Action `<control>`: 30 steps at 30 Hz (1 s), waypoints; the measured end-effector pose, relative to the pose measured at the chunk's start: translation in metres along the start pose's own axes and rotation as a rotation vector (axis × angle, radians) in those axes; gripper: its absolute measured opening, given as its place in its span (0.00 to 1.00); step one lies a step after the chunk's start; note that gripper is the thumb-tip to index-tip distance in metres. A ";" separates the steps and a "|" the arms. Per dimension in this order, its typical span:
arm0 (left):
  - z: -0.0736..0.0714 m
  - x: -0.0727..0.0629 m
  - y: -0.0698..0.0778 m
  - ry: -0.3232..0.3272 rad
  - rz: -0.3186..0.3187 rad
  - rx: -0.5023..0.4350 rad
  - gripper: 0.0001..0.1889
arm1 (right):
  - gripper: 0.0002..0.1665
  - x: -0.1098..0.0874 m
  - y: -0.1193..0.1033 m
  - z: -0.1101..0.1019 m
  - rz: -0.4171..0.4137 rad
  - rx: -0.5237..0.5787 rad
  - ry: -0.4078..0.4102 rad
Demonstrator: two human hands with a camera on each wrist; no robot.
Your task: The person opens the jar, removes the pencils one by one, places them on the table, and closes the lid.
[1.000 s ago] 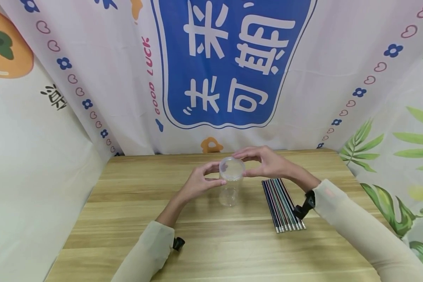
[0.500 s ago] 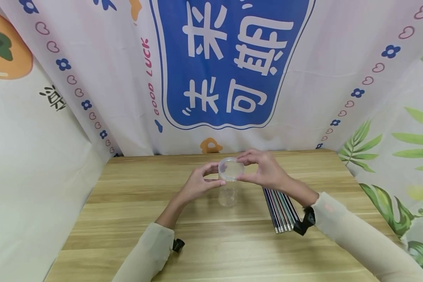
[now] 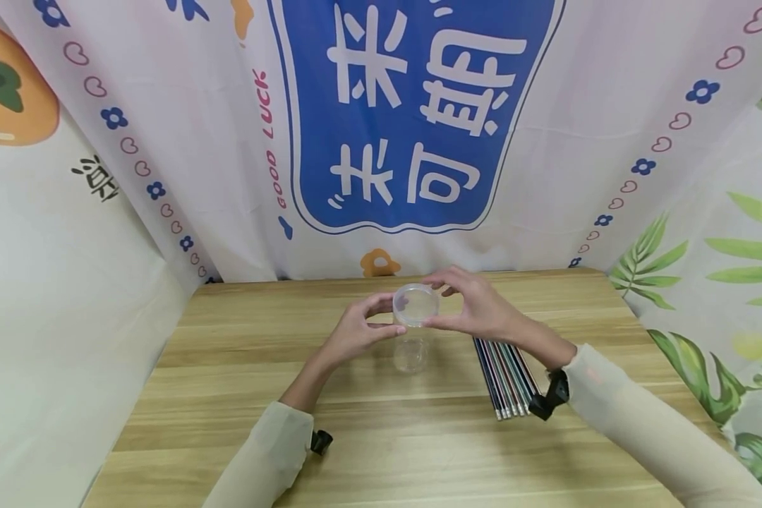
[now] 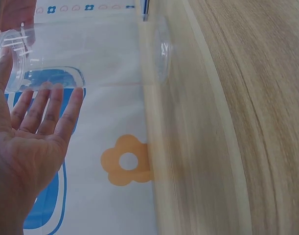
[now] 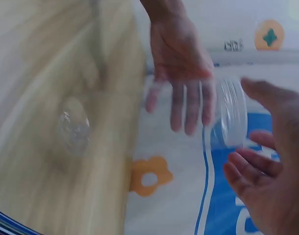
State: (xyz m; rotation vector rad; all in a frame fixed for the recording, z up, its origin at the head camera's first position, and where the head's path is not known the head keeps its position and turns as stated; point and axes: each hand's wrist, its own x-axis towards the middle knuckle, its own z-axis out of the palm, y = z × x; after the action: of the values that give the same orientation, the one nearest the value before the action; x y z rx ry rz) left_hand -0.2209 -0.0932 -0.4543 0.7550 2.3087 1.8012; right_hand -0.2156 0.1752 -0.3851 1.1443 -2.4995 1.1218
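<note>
A clear plastic jar (image 3: 410,354) stands upright on the wooden table, with a clear round lid (image 3: 417,305) on top. My left hand (image 3: 358,328) grips the upper part of the jar from the left, thumb near the lid and fingers behind the wall; the left wrist view shows these fingers through the clear jar (image 4: 110,51). From the right, my right hand (image 3: 485,307) holds the lid at its edge, thumb on the near side and fingers on the far side. The lid's ridged side (image 5: 233,115) shows between thumb and fingers in the right wrist view.
Several dark striped pencils (image 3: 504,377) lie side by side right of the jar, partly under my right forearm. Printed cloth (image 3: 228,141) hangs behind the table (image 3: 228,395). A black wrist camera (image 3: 549,396) sits on the right wrist, over the pencils.
My right hand has shifted and turned around the lid, its thumb coming to the near edge; its forearm covers more of the pencils. The left hand and jar have stayed in place.
</note>
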 end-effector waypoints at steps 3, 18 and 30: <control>0.000 0.000 0.000 -0.001 -0.007 0.002 0.31 | 0.41 0.004 0.007 -0.007 -0.004 0.057 -0.098; 0.000 0.000 -0.001 -0.008 -0.009 0.006 0.31 | 0.28 0.018 0.028 -0.025 -0.006 0.295 -0.359; 0.000 0.000 0.000 0.001 -0.013 0.014 0.31 | 0.23 0.016 0.019 -0.022 0.023 0.175 -0.244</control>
State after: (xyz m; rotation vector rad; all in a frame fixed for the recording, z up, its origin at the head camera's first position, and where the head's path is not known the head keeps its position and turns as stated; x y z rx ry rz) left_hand -0.2210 -0.0936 -0.4544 0.7396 2.3236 1.7829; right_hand -0.2436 0.1893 -0.3735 1.3785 -2.6416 1.3001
